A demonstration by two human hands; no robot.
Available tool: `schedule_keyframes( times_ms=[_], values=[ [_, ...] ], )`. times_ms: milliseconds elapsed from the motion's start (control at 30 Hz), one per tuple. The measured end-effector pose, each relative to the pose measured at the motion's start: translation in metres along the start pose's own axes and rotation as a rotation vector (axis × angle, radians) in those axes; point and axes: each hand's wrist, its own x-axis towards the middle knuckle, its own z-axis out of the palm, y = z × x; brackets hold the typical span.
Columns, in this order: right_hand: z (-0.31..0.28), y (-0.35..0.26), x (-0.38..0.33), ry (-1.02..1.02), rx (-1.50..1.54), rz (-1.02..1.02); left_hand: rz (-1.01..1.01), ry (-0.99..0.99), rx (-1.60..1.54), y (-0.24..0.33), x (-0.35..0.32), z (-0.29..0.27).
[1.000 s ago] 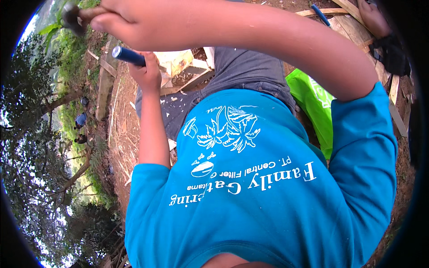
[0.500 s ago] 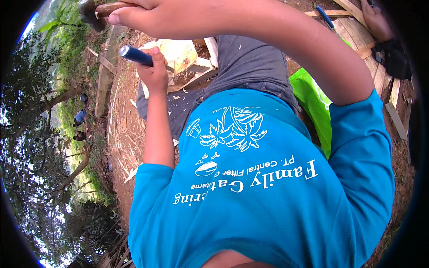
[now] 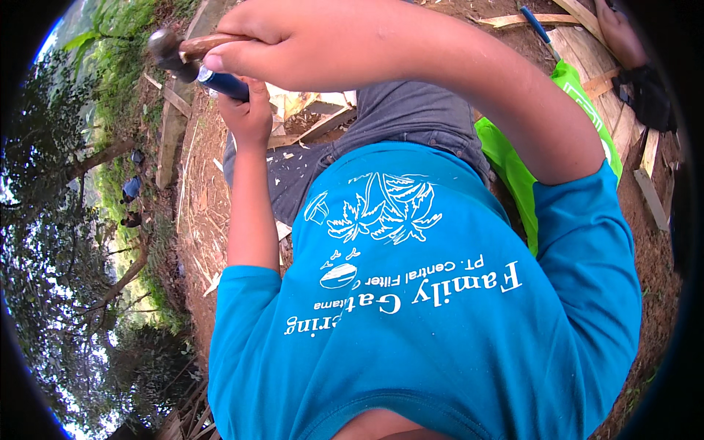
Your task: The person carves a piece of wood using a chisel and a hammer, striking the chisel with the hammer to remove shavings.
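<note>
My right hand [image 3: 268,45] is closed round the wooden handle of a hammer [image 3: 170,53], its dark metal head at the upper left. Just below it, my left hand [image 3: 249,114] grips the blue handle of a chisel [image 3: 229,86], whose metal-capped end points up and left. The hammer head is right beside that capped end; whether they touch I cannot tell. The chisel's blade is hidden behind my left hand. Beyond that hand, partly covered by my arms, lie pale chipped wood pieces [image 3: 334,117] by my legs in grey trousers [image 3: 411,110].
A bright green bag [image 3: 506,172] lies to my right. Above it, a second blue-handled tool [image 3: 535,26] rests near wooden boards [image 3: 579,51]. A bare limb [image 3: 620,33] beside black cloth shows at the far upper right. Wood scraps litter the brown soil, with plants at left.
The hammer has come down and rightward to the capped end of the chisel. My left hand has shifted slightly left and down. More of the green bag shows behind my right arm.
</note>
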Motion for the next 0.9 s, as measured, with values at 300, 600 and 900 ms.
schedule_keyframes(
  times_ms=[300, 600, 900],
  values=[
    [0.049, 0.042, 0.02, 0.377, -0.339, -0.162, 0.076, 0.011, 0.028, -0.012, -0.005, 0.003],
    [0.037, 0.027, 0.026, 0.436, -0.353, -0.201, -0.047, -0.018, -0.076, -0.015, -0.004, -0.001],
    [0.043, 0.028, 0.033, 0.389, -0.256, -0.11, 0.101, 0.006, 0.114, -0.031, -0.009, -0.013]
  ],
)
